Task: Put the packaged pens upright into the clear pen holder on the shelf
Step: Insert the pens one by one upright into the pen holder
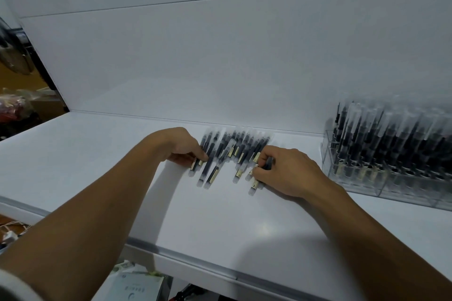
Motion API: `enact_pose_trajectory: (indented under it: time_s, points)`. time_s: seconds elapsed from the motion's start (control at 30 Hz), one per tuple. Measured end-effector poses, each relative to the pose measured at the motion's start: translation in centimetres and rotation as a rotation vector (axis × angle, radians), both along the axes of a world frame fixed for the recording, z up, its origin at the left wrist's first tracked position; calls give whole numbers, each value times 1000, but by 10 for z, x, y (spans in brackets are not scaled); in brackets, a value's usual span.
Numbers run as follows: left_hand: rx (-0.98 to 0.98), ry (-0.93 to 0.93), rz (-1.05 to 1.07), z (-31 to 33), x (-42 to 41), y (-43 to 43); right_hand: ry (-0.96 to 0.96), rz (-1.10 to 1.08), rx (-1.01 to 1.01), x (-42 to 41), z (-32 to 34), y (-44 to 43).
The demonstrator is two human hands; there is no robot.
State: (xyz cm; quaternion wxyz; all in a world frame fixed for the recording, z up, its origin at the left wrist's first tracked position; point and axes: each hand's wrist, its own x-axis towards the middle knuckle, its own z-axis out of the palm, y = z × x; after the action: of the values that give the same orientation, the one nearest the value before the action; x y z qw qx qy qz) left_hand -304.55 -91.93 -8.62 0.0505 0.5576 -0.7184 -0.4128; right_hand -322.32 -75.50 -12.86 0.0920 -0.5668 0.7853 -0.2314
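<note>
Several packaged pens (230, 154), dark barrels in clear sleeves with yellowish labels, lie flat in a loose pile near the back of the white shelf (220, 222). My left hand (182, 148) presses on the pile's left edge, fingers curled onto a few pens. My right hand (283, 170) rests on the pile's right edge, fingertips pinching pens there. A clear pen holder (367, 178) stands at the right of the shelf, packed with several upright packaged pens.
A white back panel (220, 56) rises behind the shelf. The shelf's grey front edge (195, 261) runs diagonally below my arms. Clutter and a fan show at the far left, boxes and cables below the shelf.
</note>
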Motion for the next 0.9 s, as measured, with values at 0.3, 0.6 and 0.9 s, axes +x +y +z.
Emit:
enact_pose_trajectory:
  time_s: [0.3,0.6,0.9]
  points:
    - [-30,301,74,3,11,14,3,-26,-36,5,2,0]
    - [-123,526,19,9,1,51,84,23,-2,11,9,11]
    - [-124,592,-2,2,-10,89,86,20,113,17,19,24]
